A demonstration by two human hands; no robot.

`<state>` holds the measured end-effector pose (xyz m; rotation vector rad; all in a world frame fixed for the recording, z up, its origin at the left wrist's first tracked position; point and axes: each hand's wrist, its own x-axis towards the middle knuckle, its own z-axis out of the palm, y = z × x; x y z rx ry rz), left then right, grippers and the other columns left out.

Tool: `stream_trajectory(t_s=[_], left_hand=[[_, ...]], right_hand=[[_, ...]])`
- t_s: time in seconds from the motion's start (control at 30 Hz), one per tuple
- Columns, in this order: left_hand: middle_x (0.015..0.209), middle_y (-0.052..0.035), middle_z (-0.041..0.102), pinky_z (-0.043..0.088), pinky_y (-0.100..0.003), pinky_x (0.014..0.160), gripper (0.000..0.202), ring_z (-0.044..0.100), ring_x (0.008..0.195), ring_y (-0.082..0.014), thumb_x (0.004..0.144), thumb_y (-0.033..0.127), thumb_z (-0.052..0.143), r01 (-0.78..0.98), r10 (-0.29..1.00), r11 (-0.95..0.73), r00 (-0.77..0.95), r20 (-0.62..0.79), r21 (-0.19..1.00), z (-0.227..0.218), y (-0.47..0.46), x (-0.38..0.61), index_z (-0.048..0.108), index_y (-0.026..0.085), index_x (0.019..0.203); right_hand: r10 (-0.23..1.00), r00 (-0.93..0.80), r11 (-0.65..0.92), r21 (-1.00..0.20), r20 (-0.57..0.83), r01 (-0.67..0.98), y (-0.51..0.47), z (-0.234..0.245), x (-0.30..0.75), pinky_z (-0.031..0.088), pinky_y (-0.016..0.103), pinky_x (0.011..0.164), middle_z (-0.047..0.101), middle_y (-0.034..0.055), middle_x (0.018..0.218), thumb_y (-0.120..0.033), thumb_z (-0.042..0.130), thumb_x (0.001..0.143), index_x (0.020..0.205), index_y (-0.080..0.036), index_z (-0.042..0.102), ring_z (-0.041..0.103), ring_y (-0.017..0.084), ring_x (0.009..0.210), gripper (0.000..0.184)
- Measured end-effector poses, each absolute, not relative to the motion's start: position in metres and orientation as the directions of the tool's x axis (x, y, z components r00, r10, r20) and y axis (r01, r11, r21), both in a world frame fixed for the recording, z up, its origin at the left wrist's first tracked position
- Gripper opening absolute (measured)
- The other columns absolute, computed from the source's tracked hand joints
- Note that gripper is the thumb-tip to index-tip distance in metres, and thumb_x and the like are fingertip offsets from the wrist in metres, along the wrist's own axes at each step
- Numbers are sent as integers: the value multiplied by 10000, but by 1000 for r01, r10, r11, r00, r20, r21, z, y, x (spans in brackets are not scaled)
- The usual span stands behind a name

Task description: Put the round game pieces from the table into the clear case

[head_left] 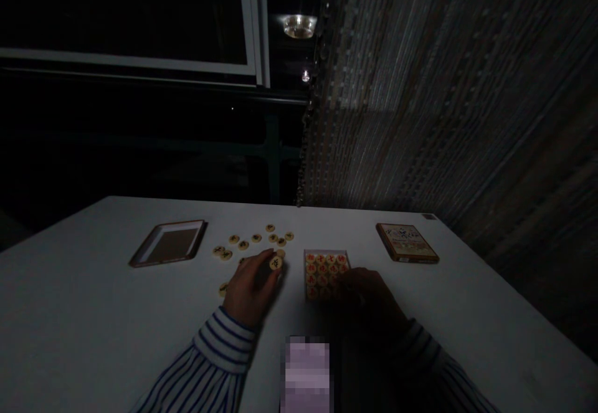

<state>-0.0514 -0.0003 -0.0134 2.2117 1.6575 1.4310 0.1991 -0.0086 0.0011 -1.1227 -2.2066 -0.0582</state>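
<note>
Pinched between the thumb and fingers of my left hand (pixel 250 288) is a round Chinese chess piece (pixel 276 263) with a dark character on its face. Another piece (pixel 281 253) shows just behind it. More loose pieces (pixel 256 238) lie scattered beyond and around this hand, some partly covered by it. To the right is a small open box (pixel 305 279) filled with rows of red-lettered pieces (pixel 322 268). My right hand (pixel 371 294), in deep shadow, has its curled fingers on the right side of that box and hides its near right corner.
An open box lid (pixel 169 245) lies on the white table (pixel 112 319) at the left. A flat printed box (pixel 407 243) rests at the right. Beyond the far edge hangs a string curtain (pixel 397 101). A pixelated patch (pixel 307 375) covers something at the front edge.
</note>
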Motion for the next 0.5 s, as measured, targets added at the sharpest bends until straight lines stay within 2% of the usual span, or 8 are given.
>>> stream_trajectory(t_s=[0.3,0.5], left_hand=[[968,-73,637,494,-332,782,345,601,881,-181,738,286,545,735,764,-447,17,645,510,-11,-3,-48,506,170,1060],[957,-74,639,495,-332,780,326,599,888,-183,735,268,538,719,747,-485,44,664,498,-11,-4,-42,522,161,1043]], right_hand=[[659,-447,673,-210,605,709,-9,2,199,408,275,575,631,63,673,-236,452,781,744,-176,599,564,153,609,163],[667,-440,663,-210,601,719,-10,0,199,402,284,606,633,60,713,-249,457,781,801,-173,590,561,157,649,154]])
